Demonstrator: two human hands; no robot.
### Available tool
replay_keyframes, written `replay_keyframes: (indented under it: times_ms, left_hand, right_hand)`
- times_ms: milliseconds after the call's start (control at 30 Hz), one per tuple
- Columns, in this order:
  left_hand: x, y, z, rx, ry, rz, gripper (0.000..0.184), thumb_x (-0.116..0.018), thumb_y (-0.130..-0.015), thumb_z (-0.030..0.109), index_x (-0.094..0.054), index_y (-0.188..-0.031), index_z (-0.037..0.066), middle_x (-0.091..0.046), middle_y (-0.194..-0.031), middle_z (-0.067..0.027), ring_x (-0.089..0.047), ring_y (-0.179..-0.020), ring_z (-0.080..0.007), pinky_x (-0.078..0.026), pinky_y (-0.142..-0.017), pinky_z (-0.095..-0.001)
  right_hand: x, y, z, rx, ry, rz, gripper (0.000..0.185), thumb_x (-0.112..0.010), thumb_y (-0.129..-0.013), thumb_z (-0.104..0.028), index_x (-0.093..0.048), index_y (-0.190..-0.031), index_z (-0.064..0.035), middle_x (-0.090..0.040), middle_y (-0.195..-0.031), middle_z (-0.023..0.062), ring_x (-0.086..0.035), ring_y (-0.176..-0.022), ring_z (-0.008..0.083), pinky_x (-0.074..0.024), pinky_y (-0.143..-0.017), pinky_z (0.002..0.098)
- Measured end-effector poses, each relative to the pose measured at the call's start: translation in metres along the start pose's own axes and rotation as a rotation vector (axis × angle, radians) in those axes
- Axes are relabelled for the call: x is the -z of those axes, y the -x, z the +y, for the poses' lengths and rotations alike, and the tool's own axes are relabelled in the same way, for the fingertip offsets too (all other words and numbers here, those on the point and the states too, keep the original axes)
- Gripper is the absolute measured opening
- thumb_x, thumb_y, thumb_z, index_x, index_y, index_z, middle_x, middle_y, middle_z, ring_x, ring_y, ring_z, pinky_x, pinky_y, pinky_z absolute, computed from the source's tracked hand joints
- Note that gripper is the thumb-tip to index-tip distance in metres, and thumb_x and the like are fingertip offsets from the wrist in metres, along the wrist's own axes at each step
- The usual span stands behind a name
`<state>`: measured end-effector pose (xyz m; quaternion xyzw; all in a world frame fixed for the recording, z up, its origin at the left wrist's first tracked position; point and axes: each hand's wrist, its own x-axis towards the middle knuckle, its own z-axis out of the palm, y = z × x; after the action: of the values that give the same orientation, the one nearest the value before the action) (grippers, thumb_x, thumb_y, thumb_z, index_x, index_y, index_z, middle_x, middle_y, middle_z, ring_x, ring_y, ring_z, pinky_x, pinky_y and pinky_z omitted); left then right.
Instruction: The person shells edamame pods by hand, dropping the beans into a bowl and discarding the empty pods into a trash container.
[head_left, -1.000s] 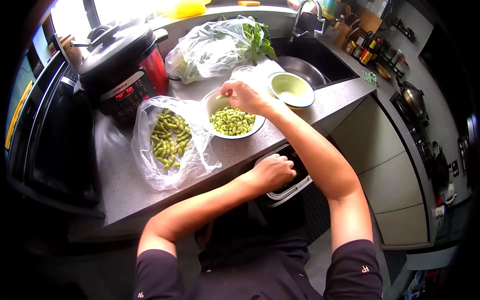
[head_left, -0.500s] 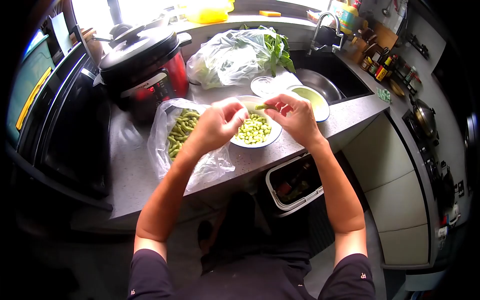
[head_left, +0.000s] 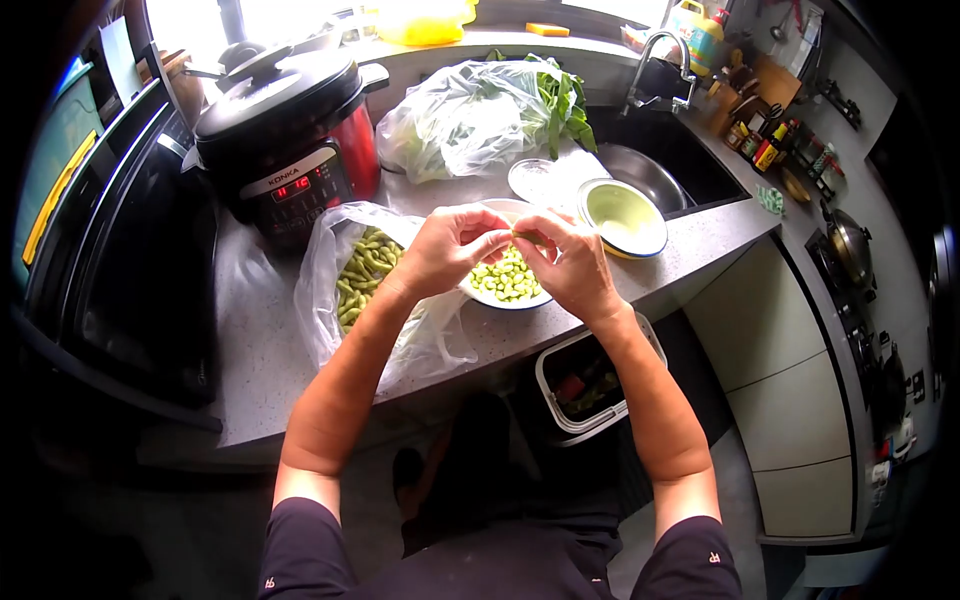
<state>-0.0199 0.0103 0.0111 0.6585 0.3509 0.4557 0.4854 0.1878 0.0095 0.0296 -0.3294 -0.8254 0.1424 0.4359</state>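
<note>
My left hand (head_left: 447, 250) and my right hand (head_left: 572, 268) meet above a white bowl (head_left: 503, 304) near the counter's front edge. Between their fingertips is a green edamame pod (head_left: 530, 238), partly hidden by the fingers. The right thumb and fingers pinch it, and the left fingers close on its other end. Shelled green beans (head_left: 510, 280) fill the bottom of the bowl. Left of the bowl, an opened clear plastic bag (head_left: 322, 275) holds whole edamame pods (head_left: 366, 268); my left forearm passes over its near side.
Behind the bag stands an electric pressure cooker (head_left: 290, 160). A plastic bag of leafy greens (head_left: 460, 120) lies at the back. Right of my hands are a yellow-green bowl (head_left: 625, 218) and the sink (head_left: 650, 175). Below the counter edge sits an open waste bin (head_left: 566, 428).
My right hand has brought the pod leftward to my left hand, and the fingertips now meet on it. Earlier the hands were apart. The view has shifted slightly.
</note>
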Motion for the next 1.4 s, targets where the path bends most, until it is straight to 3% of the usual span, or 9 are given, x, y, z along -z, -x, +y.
replay_keyframes:
  times_ms: [267,367,533,667,800,967,1033,1200,1400]
  left_hand:
    - [0.000,-0.001,-0.007,0.003,-0.005,-0.010,0.021,-0.061,-0.103,0.017,-0.067,-0.108,-0.002,-0.069,-0.085,-0.0021,-0.064,-0.078,-0.0075,-0.054,-0.075,-0.0253]
    - [-0.004,-0.002,-0.012,-0.004,-0.046,0.033,0.022,-0.061,-0.104,0.018,-0.068,-0.108,-0.003,-0.070,-0.085,-0.0026,-0.064,-0.077,-0.0074,-0.055,-0.074,-0.0253]
    - [-0.010,-0.002,-0.006,-0.044,-0.257,0.169,0.022,-0.062,-0.103,0.017,-0.071,-0.106,-0.003,-0.071,-0.083,-0.0031,-0.067,-0.077,-0.0082,-0.057,-0.071,-0.0256]
    - [-0.007,-0.002,-0.001,-0.237,-0.509,0.233,0.015,-0.071,-0.095,0.013,-0.073,-0.106,0.002,-0.073,-0.094,-0.0074,-0.070,-0.085,-0.0133,-0.058,-0.072,-0.0275]
    - [0.000,0.001,0.001,-0.287,-0.691,0.175,0.017,-0.071,-0.092,0.012,-0.073,-0.108,0.005,-0.072,-0.112,-0.0106,-0.071,-0.089,-0.0218,-0.057,-0.083,-0.0322]
    - [-0.008,0.001,-0.003,-0.115,-0.208,0.105,0.022,-0.069,-0.097,0.016,-0.072,-0.111,0.000,-0.073,-0.103,-0.0083,-0.069,-0.089,-0.0153,-0.054,-0.087,-0.0285]
    - [-0.012,0.000,-0.006,-0.132,0.000,0.084,0.028,-0.067,-0.100,0.021,-0.071,-0.110,-0.005,-0.072,-0.093,-0.0053,-0.065,-0.086,-0.0096,-0.053,-0.081,-0.0256]
    - [-0.009,0.002,-0.001,-0.023,0.124,-0.003,0.028,-0.066,-0.101,0.025,-0.072,-0.109,-0.001,-0.069,-0.086,0.0000,-0.059,-0.078,-0.0059,-0.049,-0.073,-0.0237]
    - [-0.012,0.005,0.005,-0.033,0.164,-0.036,0.028,-0.067,-0.101,0.026,-0.071,-0.109,0.000,-0.068,-0.088,-0.0002,-0.060,-0.079,-0.0065,-0.050,-0.075,-0.0239]
  right_hand:
    - [-0.006,0.003,0.000,0.014,0.029,0.032,0.012,-0.070,-0.087,-0.005,-0.066,-0.099,-0.0045,-0.068,-0.092,0.0135,-0.069,-0.083,0.0321,-0.0552,-0.073,0.0390]
    - [-0.006,0.006,0.004,-0.018,0.014,0.037,0.011,-0.070,-0.088,-0.004,-0.066,-0.099,-0.0039,-0.068,-0.092,0.0124,-0.071,-0.083,0.0288,-0.0560,-0.071,0.0364]
    - [-0.005,0.006,0.012,-0.205,-0.098,0.013,0.013,-0.073,-0.089,-0.007,-0.068,-0.099,-0.0026,-0.071,-0.087,0.0070,-0.067,-0.077,0.0131,-0.0534,-0.068,0.0272]
    - [0.001,0.006,0.014,-0.314,-0.213,0.000,0.017,-0.073,-0.090,-0.006,-0.069,-0.105,-0.0002,-0.073,-0.092,0.0055,-0.068,-0.084,0.0090,-0.0542,-0.071,0.0237]
    - [0.003,0.007,0.015,-0.292,-0.308,-0.014,0.023,-0.072,-0.090,-0.003,-0.067,-0.112,0.0014,-0.073,-0.097,0.0052,-0.069,-0.086,0.0098,-0.0549,-0.072,0.0234]
    - [-0.001,0.008,0.011,-0.265,-0.331,-0.013,0.021,-0.071,-0.091,-0.006,-0.069,-0.111,-0.0008,-0.073,-0.091,0.0044,-0.066,-0.079,0.0067,-0.0531,-0.068,0.0229]
    - [-0.004,0.008,0.008,-0.307,-0.550,0.034,0.018,-0.071,-0.093,-0.007,-0.069,-0.109,0.0005,-0.073,-0.093,0.0044,-0.066,-0.080,0.0067,-0.0530,-0.069,0.0227]
    - [-0.010,0.011,0.008,-0.414,-0.963,0.113,0.023,-0.071,-0.096,-0.012,-0.069,-0.114,0.0015,-0.071,-0.095,0.0035,-0.063,-0.078,0.0066,-0.0470,-0.062,0.0192]
    - [-0.022,0.011,0.000,-0.362,-0.987,0.278,0.014,-0.073,-0.094,-0.006,-0.070,-0.106,0.0016,-0.074,-0.100,0.0084,-0.063,-0.070,0.0067,-0.0493,-0.059,0.0203]
